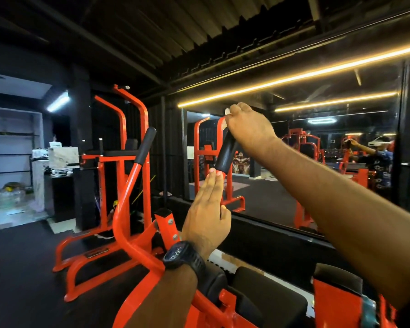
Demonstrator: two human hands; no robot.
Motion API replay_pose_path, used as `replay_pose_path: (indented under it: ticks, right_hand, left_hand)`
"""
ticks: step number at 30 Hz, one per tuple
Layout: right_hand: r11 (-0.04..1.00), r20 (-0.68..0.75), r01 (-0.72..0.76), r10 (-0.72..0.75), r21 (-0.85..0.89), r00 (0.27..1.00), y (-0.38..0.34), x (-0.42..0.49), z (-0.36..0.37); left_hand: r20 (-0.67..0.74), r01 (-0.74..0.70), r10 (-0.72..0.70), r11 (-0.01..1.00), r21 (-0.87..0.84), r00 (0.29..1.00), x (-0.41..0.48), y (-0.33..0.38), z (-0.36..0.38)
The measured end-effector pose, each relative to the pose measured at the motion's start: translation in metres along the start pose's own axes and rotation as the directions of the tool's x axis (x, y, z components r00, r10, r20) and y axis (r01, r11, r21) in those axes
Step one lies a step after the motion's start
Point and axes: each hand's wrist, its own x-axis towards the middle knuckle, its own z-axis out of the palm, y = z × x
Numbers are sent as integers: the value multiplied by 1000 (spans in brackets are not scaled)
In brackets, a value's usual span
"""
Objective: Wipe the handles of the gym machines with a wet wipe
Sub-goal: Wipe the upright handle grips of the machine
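Observation:
An orange gym machine [126, 235] stands in front of me with two black foam handles. My right hand [249, 129] grips the top of the right handle [225, 155], with a white wet wipe [227, 112] bunched under its fingers; only a corner of the wipe shows. My left hand [206, 216], with a black watch on the wrist, lies with straight fingers along the orange bar just below that handle, fingertips at the grip's lower end. The left handle [146, 145] stands free, up and to the left.
A large wall mirror [317, 162] runs behind the machine and reflects me and more orange machines. Another orange frame machine [118, 143] stands at left. Black seat pads [265, 294] lie below my arms. A lit counter with shelves is at far left.

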Motion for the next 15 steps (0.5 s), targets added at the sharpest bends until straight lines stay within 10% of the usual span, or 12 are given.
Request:
replay_pose_path:
  ticks: [4,7,10,15]
  right_hand:
    - [926,-249,-63,165,373,954,-24,-45,31]
    - [416,-62,-183,511,891,858,-56,-64,31]
    - [175,17,-191,693,966,721,-59,-51,22]
    - [217,113,-388,733,896,670,-56,-37,26]
  left_hand:
    - [-20,-26,25,1000,-10,999,-1,0,2]
    - [-22,-12,12,1000,-19,1000,0,-3,3]
    - [-25,-14,14,1000,-18,1000,0,-3,4]
    - [-47,-31,32,999,20,998,0,-2,4]
